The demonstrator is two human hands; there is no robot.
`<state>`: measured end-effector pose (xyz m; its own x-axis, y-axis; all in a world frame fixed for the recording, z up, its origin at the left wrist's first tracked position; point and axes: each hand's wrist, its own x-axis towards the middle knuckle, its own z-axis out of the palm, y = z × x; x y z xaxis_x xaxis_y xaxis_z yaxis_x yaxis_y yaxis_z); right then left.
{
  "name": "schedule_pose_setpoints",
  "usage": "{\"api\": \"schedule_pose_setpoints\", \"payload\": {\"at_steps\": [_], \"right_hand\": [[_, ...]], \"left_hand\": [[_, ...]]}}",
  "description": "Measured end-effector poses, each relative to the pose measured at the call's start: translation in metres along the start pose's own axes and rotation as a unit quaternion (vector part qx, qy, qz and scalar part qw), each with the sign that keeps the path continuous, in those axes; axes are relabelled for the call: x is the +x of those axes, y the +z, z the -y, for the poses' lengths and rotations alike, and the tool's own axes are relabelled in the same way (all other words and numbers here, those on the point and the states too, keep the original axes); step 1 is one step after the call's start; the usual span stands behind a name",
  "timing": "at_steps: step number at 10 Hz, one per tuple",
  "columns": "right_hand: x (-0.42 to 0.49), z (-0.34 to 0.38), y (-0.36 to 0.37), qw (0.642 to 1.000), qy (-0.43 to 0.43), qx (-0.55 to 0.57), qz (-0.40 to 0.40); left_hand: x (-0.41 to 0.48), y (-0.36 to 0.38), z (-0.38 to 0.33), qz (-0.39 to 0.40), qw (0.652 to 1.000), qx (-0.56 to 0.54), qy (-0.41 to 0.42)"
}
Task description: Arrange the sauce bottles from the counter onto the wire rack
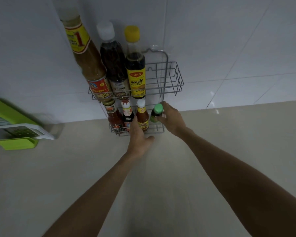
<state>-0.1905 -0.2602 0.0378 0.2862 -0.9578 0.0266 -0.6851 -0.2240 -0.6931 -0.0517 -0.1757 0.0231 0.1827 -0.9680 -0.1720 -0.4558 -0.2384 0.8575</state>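
Pinching green-capped bottle (156, 114) in right hand (172, 119) fingers, left hand (139, 138) spread, wire rack (171, 77)

Wire rack (171, 77), 7 bottles (135, 72)

Relative to the wire rack (167, 77):

Far left, blurred and cut by the frame edge: green and white box (15, 127); print unreadable.

Upper shelf, leftmost: tall brown sauce bottle (85, 53), cap blurred and washed out against the wall.

Lower shelf, rightmost: green-capped bottle (155, 113), right side and label covered by the right hand (171, 118); grip closed or merely touching, unclear.

Lower shelf, front rail: partly masked by the left hand (138, 135), fingertips lost among the small bottles; contact unclear.

Below: both forearms cut by the bottom edge.
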Motion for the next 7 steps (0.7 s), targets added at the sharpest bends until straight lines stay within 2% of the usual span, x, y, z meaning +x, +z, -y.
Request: {"api": "schedule_pose_setpoints", "payload": {"at_steps": [1, 3, 4, 5, 6, 7], "right_hand": [[0.014, -0.008, 0.012, 0.997, 0.012, -0.028, 0.065], [0.000, -0.006, 0.022, 0.994, 0.044, -0.045, 0.093], [-0.035, -0.001, 0.018, 0.997, 0.062, -0.035, 0.038], [-0.079, 0.004, 0.011, 0.996, 0.074, -0.040, 0.016], [-0.112, 0.017, -0.009, 0.994, 0.056, -0.083, 0.040], [-0.120, 0.032, -0.034, 0.991, 0.038, -0.123, 0.027]], "left_hand": [[0.001, 0.003, 0.005, -0.009, 1.000, -0.015, 0.000], [0.003, -0.004, 0.010, 0.014, 1.000, -0.022, -0.003], [-0.008, -0.015, 0.008, 0.031, 0.999, 0.024, -0.001], [-0.025, -0.030, 0.009, 0.046, 0.992, 0.116, 0.008], [-0.052, -0.044, -0.003, 0.075, 0.973, 0.218, -0.020], [-0.075, -0.057, -0.027, 0.059, 0.963, 0.263, -0.027]]}}
